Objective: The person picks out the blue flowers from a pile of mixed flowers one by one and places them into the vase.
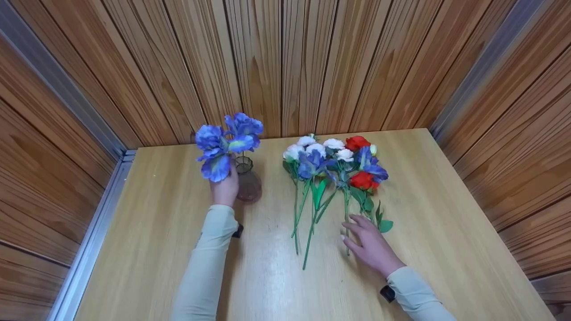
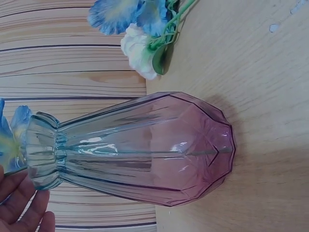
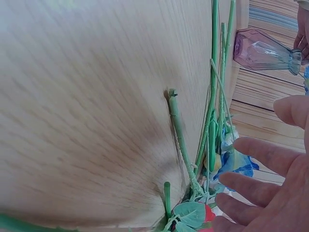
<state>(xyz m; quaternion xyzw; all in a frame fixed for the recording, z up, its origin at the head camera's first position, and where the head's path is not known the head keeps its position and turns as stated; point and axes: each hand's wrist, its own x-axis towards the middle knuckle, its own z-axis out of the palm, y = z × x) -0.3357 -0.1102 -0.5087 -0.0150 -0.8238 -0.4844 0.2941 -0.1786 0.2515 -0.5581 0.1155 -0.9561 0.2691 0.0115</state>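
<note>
On the table (image 1: 178, 232), at ten o'clock from centre, the left hand (image 1: 224, 189) is gripping a blue flower (image 1: 227, 142) beside the mouth of a pink vase (image 1: 248, 182), its fingers curled round the stem. At four o'clock, the right hand (image 1: 368, 243) is resting over the stems (image 1: 308, 223) of the bunch (image 1: 334, 162), fingers straight and spread, holding nothing.

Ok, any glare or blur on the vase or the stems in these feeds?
Left wrist view: the vase is sharp, with small white highlights on the glass. Right wrist view: the stems are fairly sharp, while the right hand up close is soft. Head view: the table shows a mild sheen.
</note>
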